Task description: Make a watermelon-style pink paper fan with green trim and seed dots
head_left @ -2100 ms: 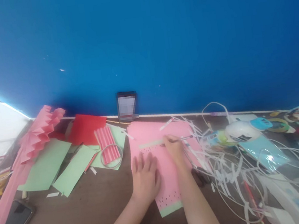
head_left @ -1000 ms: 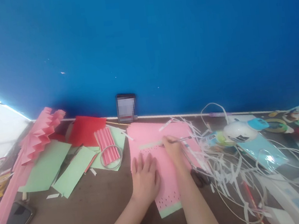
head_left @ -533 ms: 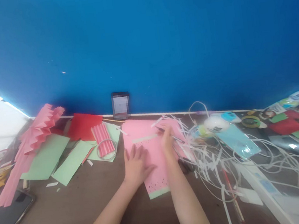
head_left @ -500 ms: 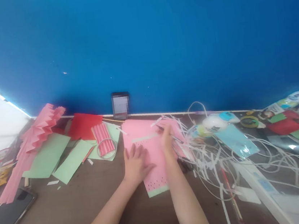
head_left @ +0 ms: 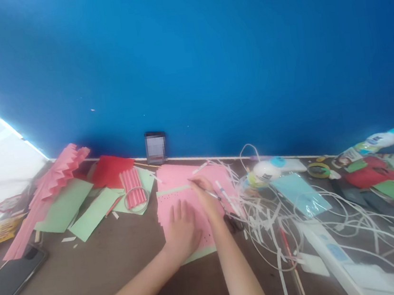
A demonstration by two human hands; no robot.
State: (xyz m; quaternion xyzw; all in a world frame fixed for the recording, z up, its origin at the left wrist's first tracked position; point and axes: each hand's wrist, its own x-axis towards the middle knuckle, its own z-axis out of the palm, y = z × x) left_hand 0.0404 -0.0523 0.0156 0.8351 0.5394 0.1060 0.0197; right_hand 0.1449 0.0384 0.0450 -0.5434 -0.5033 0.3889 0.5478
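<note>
Left hand (head_left: 182, 229): palm down, grasping nothing, its fingers extended slightly apart and pointing toward the wall; the forearm enters diagonally from the lower left. It rests flat on a pink sheet (head_left: 201, 215) with green bands at its far and near edges and rows of small dark marks. Right hand (head_left: 204, 194): just beyond and to the right of the left hand, closed in a writing grip around a slender pen (head_left: 213, 195), with the forearm rising from below and leaning left. The pen slants across the hand, one end near the far green band; whether it touches the paper cannot be told.

Beyond both hands lie further pink sheets (head_left: 175, 173). Just right of the right wrist are dark-handled scissors (head_left: 233, 223), partly hidden, and farther right a tangle of white strips (head_left: 264, 223). A white bottle (head_left: 266, 170) with a blue cap lies beyond these strips, and a power strip (head_left: 326, 246) to their right. Left of the left hand are a small pleated pink piece (head_left: 132, 181) and pale green sheets (head_left: 94, 215); farther left, a large pleated pink paper (head_left: 49, 187) and a phone (head_left: 12, 282) lie on the desk (head_left: 101, 279). A blue wall (head_left: 186, 62) stands behind.
</note>
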